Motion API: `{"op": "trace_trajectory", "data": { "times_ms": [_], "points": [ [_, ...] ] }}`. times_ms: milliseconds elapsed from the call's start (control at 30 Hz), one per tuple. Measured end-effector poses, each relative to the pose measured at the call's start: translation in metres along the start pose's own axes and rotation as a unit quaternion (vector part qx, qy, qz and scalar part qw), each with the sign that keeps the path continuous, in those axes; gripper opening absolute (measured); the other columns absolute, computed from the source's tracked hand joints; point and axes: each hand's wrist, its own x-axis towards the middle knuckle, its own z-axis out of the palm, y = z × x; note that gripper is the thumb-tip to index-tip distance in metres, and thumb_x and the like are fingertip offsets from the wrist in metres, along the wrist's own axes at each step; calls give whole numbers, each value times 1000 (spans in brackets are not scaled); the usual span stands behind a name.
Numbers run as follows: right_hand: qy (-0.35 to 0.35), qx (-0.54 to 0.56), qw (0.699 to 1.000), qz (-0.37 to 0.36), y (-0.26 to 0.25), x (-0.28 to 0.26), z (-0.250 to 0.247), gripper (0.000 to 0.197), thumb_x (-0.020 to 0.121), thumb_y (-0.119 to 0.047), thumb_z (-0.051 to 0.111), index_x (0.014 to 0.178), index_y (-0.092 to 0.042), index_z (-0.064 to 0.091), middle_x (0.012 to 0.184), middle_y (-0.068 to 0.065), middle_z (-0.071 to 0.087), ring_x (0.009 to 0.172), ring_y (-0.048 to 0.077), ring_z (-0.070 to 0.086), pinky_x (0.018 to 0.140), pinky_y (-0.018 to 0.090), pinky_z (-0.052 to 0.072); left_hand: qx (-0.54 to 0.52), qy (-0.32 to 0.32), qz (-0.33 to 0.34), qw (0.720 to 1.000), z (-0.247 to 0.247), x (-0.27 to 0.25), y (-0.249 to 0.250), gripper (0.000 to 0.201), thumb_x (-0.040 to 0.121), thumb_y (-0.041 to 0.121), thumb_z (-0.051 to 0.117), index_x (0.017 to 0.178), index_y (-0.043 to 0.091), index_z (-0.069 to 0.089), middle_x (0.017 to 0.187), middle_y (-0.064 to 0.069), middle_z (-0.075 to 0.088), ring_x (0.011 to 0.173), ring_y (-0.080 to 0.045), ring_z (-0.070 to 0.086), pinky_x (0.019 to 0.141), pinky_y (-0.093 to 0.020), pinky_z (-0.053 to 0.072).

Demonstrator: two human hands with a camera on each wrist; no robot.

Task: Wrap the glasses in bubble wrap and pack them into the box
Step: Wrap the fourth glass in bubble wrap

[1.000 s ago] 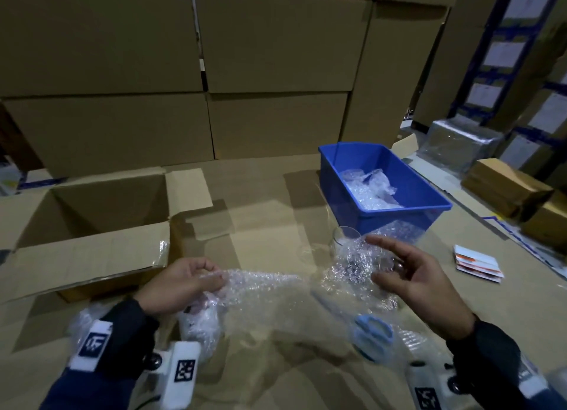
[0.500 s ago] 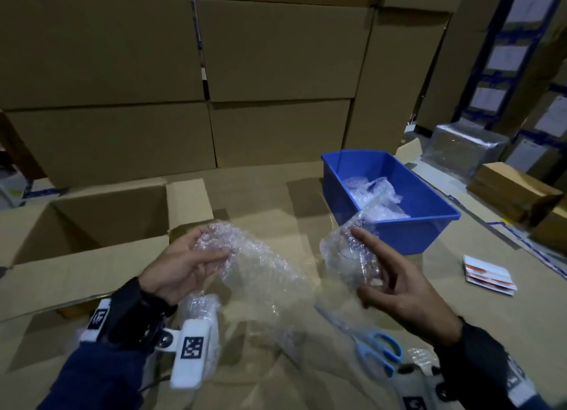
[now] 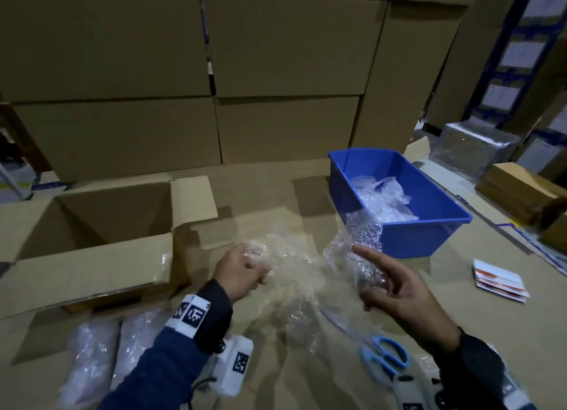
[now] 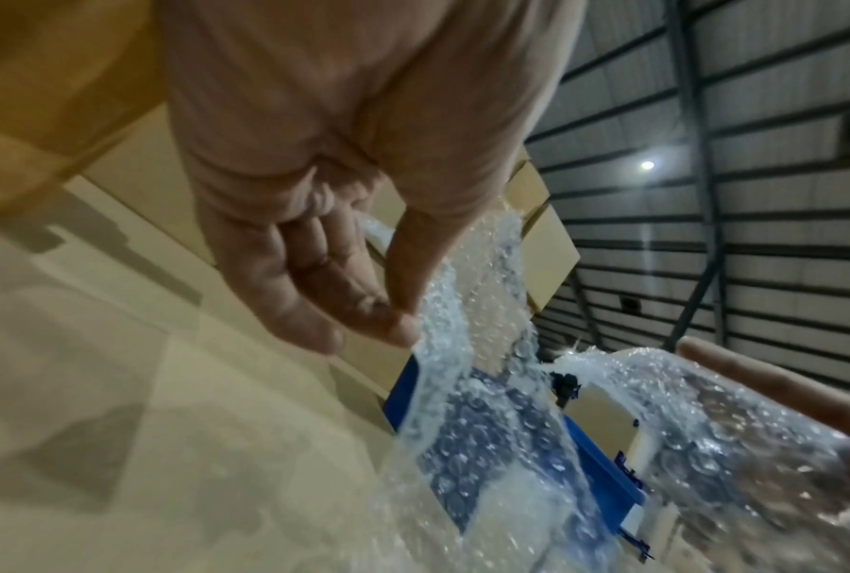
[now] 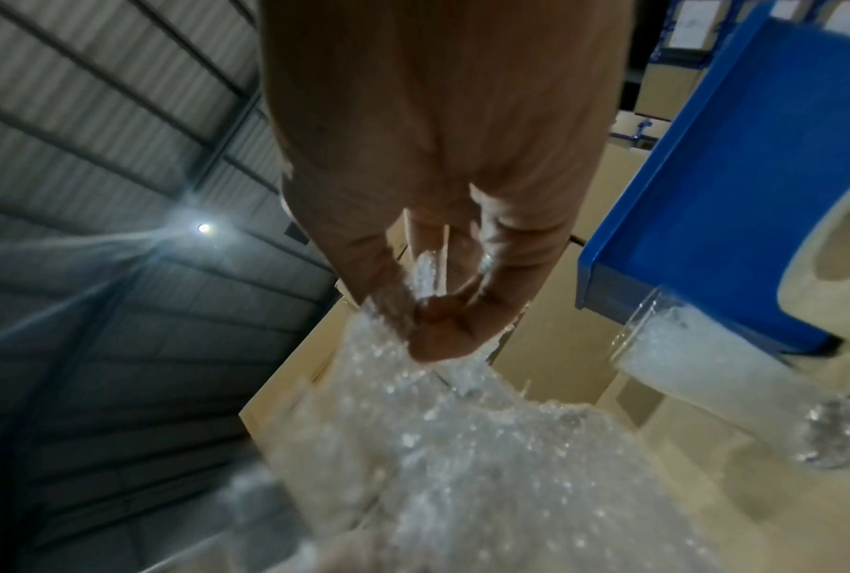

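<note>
I have one sheet of bubble wrap [image 3: 294, 274] stretched in the air just in front of the blue bin [image 3: 429, 234]: my left hand [image 3: 242, 274] pinches its left edge with curled fingers, and my right hand [image 3: 395, 290] clamps the other end between thumb and fingers, forefinger pointing out. Whether a glass sits inside that bunched end I cannot tell. As I judge it, packing has barely begun: the one open box [image 3: 92, 244], well left of the bin, shows nothing inside, two wrapped bundles [image 3: 101, 357] lie nearer me than it, more wrap fills the bin, and one bare glass [image 5: 737, 380] lies beside it.
</note>
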Motion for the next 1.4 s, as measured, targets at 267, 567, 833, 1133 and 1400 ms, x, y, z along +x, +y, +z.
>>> {"op": "trace_trajectory", "data": {
  "times_ms": [267, 567, 833, 1133, 1400],
  "points": [
    [-37, 146, 989, -7, -21, -15, 1, 59, 75, 4, 75, 129, -16, 60, 127, -2, 64, 88, 16, 59, 60, 23, 53, -134, -20, 90, 987, -32, -35, 76, 10, 96, -3, 52, 90, 2, 58, 66, -6, 55, 77, -21, 72, 71, -23, 56],
    [-117, 211, 971, 7, -23, -22, 10, 74, 71, 8, 65, 139, -13, 48, 145, -1, 49, 124, 19, 50, 84, 24, 51, -38, -11, -16, 999, -63, -39, 103, 33, 92, -2, 58, 118, 12, 44, 81, -12, 53, 56, -16, 47, 38, -19, 46],
    [-99, 34, 992, 67, 26, -18, 31, 68, 75, 10, 67, 133, -24, 55, 124, -1, 64, 75, 18, 61, 64, 33, 54, 194, -21, 29, 980, -27, -7, 29, 29, 96, 8, 55, 67, 15, 59, 65, 4, 56, 66, -20, 58, 56, -23, 43],
    [-113, -318, 941, 32, 82, -7, 36, 63, 79, -17, 72, 138, -22, 48, 133, -13, 55, 83, 14, 66, 79, 7, 41, 377, -141, 48, 914, 2, -32, -9, 55, 96, 33, 59, 146, 26, 37, 148, -5, 42, 131, -23, 45, 109, -35, 38],
    [-126, -488, 861, 71, 83, -11, 33, 81, 83, -49, 66, 151, -33, 23, 122, 5, 47, 111, 22, 53, 93, 29, 41, 380, -80, 63, 919, -4, -90, -37, 52, 91, 43, 63, 138, 32, 43, 116, 7, 56, 104, -6, 52, 92, -21, 43]
  ]
}}
